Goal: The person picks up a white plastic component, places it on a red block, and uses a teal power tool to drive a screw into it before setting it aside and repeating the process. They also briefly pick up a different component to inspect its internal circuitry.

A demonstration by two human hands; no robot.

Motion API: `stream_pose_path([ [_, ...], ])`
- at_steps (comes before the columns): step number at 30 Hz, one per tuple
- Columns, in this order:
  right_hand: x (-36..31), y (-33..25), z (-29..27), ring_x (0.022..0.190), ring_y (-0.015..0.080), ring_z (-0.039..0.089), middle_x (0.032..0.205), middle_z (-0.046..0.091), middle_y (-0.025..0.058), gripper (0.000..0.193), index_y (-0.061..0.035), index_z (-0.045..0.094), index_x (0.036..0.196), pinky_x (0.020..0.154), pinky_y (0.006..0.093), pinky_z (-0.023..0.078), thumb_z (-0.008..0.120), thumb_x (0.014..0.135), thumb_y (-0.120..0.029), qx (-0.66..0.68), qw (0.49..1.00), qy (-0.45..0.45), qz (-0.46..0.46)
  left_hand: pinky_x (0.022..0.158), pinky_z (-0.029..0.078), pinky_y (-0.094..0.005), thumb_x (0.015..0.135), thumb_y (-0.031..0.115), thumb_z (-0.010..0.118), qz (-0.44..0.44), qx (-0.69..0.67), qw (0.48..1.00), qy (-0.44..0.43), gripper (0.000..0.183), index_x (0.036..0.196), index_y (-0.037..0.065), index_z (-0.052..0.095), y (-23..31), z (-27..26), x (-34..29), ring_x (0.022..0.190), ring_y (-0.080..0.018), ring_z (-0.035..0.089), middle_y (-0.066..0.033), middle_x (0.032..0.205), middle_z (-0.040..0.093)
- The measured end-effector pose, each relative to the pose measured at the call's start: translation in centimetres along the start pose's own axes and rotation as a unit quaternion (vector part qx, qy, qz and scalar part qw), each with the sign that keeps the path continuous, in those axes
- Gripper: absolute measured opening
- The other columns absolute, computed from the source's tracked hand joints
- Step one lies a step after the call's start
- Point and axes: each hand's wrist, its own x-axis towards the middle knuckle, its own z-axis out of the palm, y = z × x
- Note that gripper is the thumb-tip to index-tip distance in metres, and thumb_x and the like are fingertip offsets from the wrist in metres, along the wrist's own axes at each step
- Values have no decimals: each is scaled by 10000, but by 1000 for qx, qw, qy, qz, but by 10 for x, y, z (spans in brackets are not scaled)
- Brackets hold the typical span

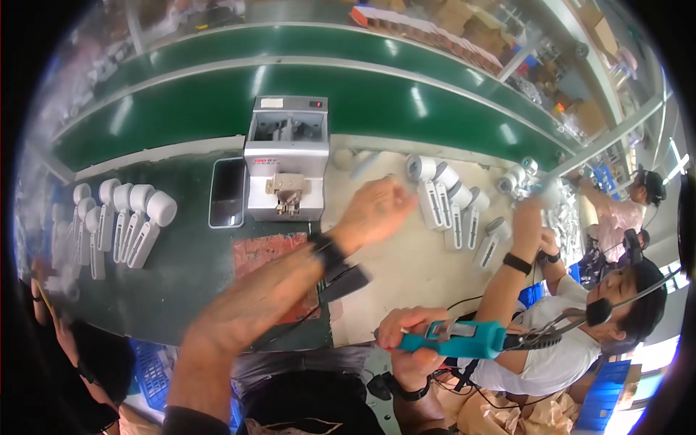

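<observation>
My right hand (409, 341) is wrapped round a teal electric screwdriver (464, 339), held level over the near table edge with its cable running off to the right. Reaching across the table, my left hand (373, 214) has its fingers curled together; whatever they may pinch is hidden. Just beyond those fingertips lies a group of white handheld devices (438, 196) with round heads and slotted handles. A grey screw feeder (288, 159) with an open top and a metal front piece stands left of my left hand.
More white devices (119, 221) lie in a row at the left. A phone-like dark slab (227, 193) lies beside the feeder, and a red mat (272, 264) in front of it. At the right, a co-worker (554, 312) reaches over the table near a heap of parts (562, 210).
</observation>
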Motion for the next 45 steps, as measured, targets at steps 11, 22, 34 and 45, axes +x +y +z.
stream_pose_path([
  [11, -21, -6, -54, 670, 200, 616, 749, 614, 119, 416, 52, 572, 1088, 582, 305, 475, 737, 854, -250, 54, 998, -29, -13, 784, 510, -495, 944, 320, 552, -58, 99, 983, 145, 316, 918, 13, 619, -30, 63, 57, 876, -409, 663, -230, 901, 682],
  [22, -16, -12, -19, 585, 222, 498, 685, 511, 123, 677, 58, 522, 1017, 537, 319, 449, 645, 869, -591, 21, 998, 24, 55, 903, 482, -479, 821, 431, 657, -72, 97, 987, 108, 482, 1064, 21, 590, -21, 84, 54, 1020, -383, 609, -212, 1072, 641],
  [34, 3, 29, -11, 731, 245, 572, 826, 578, 148, 806, 63, 505, 1206, 645, 366, 495, 636, 849, -648, -48, 997, -41, 50, 724, 505, -440, 824, 233, 674, 225, 102, 969, -7, 288, 967, 27, 532, 11, -96, -102, 835, -343, 609, -124, 932, 566],
  [45, 12, 28, 38, 621, 220, 564, 708, 563, 120, 747, 8, 488, 1096, 565, 331, 469, 466, 911, -715, 3, 1000, -11, -1, 816, 525, -403, 830, 242, 691, 252, 273, 928, -5, 287, 1012, 35, 611, -18, -105, -156, 934, -280, 630, -108, 984, 601],
])
